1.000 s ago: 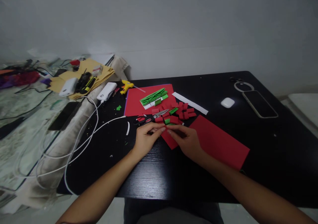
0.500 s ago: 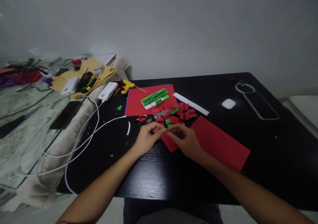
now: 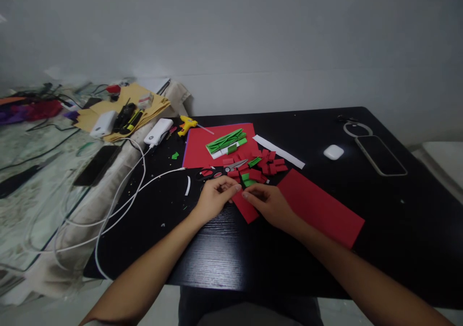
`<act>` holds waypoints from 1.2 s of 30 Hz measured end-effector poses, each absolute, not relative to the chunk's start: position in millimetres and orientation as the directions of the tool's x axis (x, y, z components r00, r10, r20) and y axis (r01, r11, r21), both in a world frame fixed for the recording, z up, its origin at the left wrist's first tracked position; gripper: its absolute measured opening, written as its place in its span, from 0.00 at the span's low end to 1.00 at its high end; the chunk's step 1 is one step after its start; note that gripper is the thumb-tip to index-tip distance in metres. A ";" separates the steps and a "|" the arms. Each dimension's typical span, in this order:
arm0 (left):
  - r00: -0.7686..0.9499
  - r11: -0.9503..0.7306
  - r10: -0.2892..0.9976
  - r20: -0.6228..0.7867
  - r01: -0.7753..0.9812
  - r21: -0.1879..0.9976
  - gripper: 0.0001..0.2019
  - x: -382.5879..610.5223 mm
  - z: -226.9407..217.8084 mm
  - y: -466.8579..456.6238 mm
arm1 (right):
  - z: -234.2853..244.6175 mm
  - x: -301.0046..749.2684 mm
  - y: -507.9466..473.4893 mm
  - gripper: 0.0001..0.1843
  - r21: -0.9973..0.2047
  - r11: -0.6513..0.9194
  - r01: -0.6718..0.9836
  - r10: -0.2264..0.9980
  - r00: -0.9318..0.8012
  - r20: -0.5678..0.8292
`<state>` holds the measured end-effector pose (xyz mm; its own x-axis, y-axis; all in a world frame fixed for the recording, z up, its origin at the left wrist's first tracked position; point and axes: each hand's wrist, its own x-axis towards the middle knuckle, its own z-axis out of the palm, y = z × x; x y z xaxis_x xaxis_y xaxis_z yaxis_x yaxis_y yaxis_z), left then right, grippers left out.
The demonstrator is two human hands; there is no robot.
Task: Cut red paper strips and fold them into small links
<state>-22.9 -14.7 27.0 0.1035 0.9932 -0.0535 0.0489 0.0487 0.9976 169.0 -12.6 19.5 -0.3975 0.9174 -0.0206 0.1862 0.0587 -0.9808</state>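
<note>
My left hand (image 3: 217,196) and my right hand (image 3: 269,204) meet near the middle of the table, fingertips pinched on a small red paper piece (image 3: 246,208). Its lower corner points toward me; the fingers cover its upper edges. Just beyond the hands lie folded red paper pieces (image 3: 274,163) in a loose pile, with a few green ones (image 3: 246,179) among them. Black-handled scissors (image 3: 222,170) rest to the left of the pile. Beside my right hand, a larger red paper sheet (image 3: 320,208) lies flat, partly under the forearm.
Behind the pile, green folded strips (image 3: 227,141) sit on a red sheet (image 3: 197,150). A yellow glue gun (image 3: 186,125), white paper strip (image 3: 278,151), white power bank (image 3: 158,132) and white cable (image 3: 141,191) lie around. To the right are a white case (image 3: 333,152) and a phone (image 3: 381,156).
My fingertips have drawn slightly apart, showing a little more of the red paper between them. The other things on the table stay where they were.
</note>
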 end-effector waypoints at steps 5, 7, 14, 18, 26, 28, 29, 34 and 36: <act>-0.050 0.013 0.999 -0.012 0.018 1.000 0.11 -40.1 28.8 -3.1 | 21.4 167.5 -12.7 0.12 -0.989 -0.001 0.148 0.900 -0.431 -0.066; -0.069 0.016 0.997 -0.016 -0.009 1.000 0.10 -45.6 28.3 0.3 | 20.8 166.2 -12.8 0.13 -0.994 -0.067 0.089 0.888 -0.450 -0.100; -0.050 0.016 0.999 -0.017 -0.013 1.000 0.10 -42.6 27.6 -1.3 | 15.8 160.9 -14.3 0.21 -0.965 -0.262 -0.011 0.839 -0.497 -0.222; -0.032 0.028 0.999 -0.026 0.052 0.998 0.12 -38.3 28.6 -3.5 | 12.1 159.7 -15.3 0.25 -0.948 -0.317 0.031 0.797 -0.533 -0.285; -0.025 0.014 1.000 -0.013 0.022 1.000 0.14 -40.7 24.6 -0.4 | 11.9 162.2 -13.1 0.26 -0.955 -0.275 0.114 0.814 -0.501 -0.295; -0.027 0.009 1.000 -0.008 0.022 1.000 0.14 -40.8 25.7 -0.6 | 12.9 162.8 -12.1 0.25 -0.954 -0.271 0.129 0.818 -0.491 -0.299; -0.028 0.008 1.000 -0.007 0.020 1.000 0.14 -40.9 26.3 -0.7 | 13.0 163.1 -11.7 0.25 -0.952 -0.275 0.132 0.818 -0.489 -0.304; -0.040 0.000 0.999 0.001 0.014 1.000 0.12 -41.3 26.3 -0.4 | 9.7 163.4 -9.1 0.24 -0.948 -0.296 0.113 0.819 -0.481 -0.313; -0.060 -0.006 0.998 0.006 0.005 1.000 0.12 -41.6 25.8 0.2 | 8.4 163.5 -8.0 0.23 -0.950 -0.299 0.095 0.821 -0.482 -0.306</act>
<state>-41.6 0.2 25.8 -0.0598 0.9982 0.0058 0.0052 -0.0055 1.0000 163.5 -8.0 8.4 -0.4820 0.8209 -0.3063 0.0951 -0.2986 -0.9496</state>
